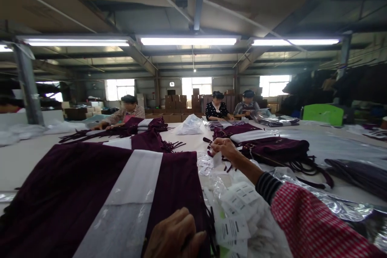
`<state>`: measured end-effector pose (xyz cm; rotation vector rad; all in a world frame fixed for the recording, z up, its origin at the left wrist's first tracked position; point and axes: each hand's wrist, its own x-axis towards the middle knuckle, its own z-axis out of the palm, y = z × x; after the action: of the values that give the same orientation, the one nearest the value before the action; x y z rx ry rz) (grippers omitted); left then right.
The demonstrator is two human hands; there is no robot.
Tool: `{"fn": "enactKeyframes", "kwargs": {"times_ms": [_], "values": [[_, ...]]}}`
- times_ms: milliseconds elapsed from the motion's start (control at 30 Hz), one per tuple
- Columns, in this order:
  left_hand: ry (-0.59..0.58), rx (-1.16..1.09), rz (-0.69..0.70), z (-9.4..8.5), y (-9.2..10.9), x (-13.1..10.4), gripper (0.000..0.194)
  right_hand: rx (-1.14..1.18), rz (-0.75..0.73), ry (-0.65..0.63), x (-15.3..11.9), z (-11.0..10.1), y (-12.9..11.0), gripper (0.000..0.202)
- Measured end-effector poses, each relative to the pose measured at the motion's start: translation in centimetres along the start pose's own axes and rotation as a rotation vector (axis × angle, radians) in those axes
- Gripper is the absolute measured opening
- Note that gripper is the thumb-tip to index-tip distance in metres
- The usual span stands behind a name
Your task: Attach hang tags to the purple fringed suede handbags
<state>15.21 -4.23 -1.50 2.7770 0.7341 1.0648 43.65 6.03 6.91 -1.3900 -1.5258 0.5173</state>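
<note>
A large dark purple garment [75, 169] lies flat at the lower left, with a white translucent strip [130, 185] across it. My left hand [175, 234] rests on its near right part, fingers curled; whether anything is between them is hidden. My right hand [223, 147] reaches forward over the table, its fingers pinched on a small dark strip [207, 140], beside a stack of purple garments [272, 147]. Below that hand lie small printed labels [206, 163]. A heap of white printed packets [236, 225] sits between my arms.
Across the white table [187, 142], a person [128, 113] handles purple fabric at the left; two more people sit farther back. A crumpled white bag [190, 125] stands mid-table. Clear plastic [335, 205] and dark folded items [359, 175] lie right, near a green panel [323, 114].
</note>
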Motion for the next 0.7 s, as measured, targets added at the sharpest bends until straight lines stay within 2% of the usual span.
{"fn": "enactKeyframes", "kwargs": {"times_ms": [100, 167, 233, 267, 333, 400, 467, 600, 700], "values": [[0.141, -0.120, -0.211, -1.8, 1.3, 0.6, 0.003, 0.081, -0.034, -0.148, -4.0, 0.3, -3.5, 0.026], [0.235, -0.195, -0.364, -3.6, 2.7, 0.8, 0.029, 0.122, -0.049, -0.287, -7.5, 1.0, -5.7, 0.029], [0.249, -0.289, -0.493, -5.4, 4.4, 0.7, 0.049, 0.152, -0.077, -0.443, -11.1, 1.9, -7.6, 0.029], [0.209, -0.358, -0.555, -6.2, 5.3, 0.5, 0.051, 0.163, -0.095, -0.513, -12.9, 2.3, -8.5, 0.029], [0.071, -0.581, -0.650, -7.3, 7.1, -0.6, 0.038, 0.181, -0.102, -0.609, -16.3, 3.1, -9.8, 0.026], [-0.058, -0.829, -0.743, -7.8, 8.8, -2.5, 0.020, 0.204, -0.060, -0.651, -19.3, 3.6, -10.3, 0.025], [-0.104, -0.982, -0.849, -8.0, 10.3, -5.2, 0.018, 0.262, 0.017, -0.695, -21.9, 4.0, -10.0, 0.024], [-0.141, -1.026, -0.990, -8.4, 12.2, -10.4, 0.030, 0.466, 0.245, -0.817, -25.9, 4.9, -8.8, 0.026], [-0.139, -0.896, -0.994, -9.1, 13.0, -11.9, 0.031, 0.580, 0.340, -0.818, -27.5, 5.9, -9.0, 0.029]]}}
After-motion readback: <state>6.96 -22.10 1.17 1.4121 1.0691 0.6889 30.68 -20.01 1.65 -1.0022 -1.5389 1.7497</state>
